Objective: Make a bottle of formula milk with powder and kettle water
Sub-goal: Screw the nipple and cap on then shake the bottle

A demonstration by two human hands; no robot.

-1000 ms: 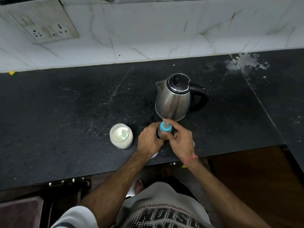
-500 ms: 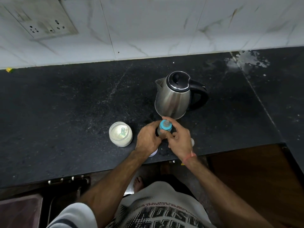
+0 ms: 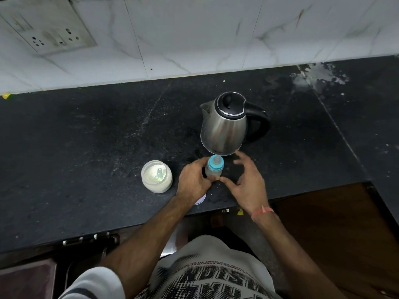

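A small baby bottle (image 3: 214,169) with a blue teat ring stands upright on the black counter (image 3: 86,160), just in front of the steel kettle (image 3: 224,128). My left hand (image 3: 194,180) grips the bottle's body from the left. My right hand (image 3: 246,180) hovers just right of the bottle with its fingers spread and loosely bent, holding nothing; its thumb tip lies near the bottle's base. An open jar of white powder (image 3: 157,179) with a pale scoop inside stands left of my left hand.
A white round lid (image 3: 199,200) peeks out under my left wrist near the counter's front edge. A wall socket plate (image 3: 46,32) sits on the tiled wall at the upper left. A whitish stain (image 3: 317,77) marks the counter's far right.
My right hand has let go of the blue teat ring and drawn away to the right, fingers spreading. My left hand keeps its grip on the bottle.
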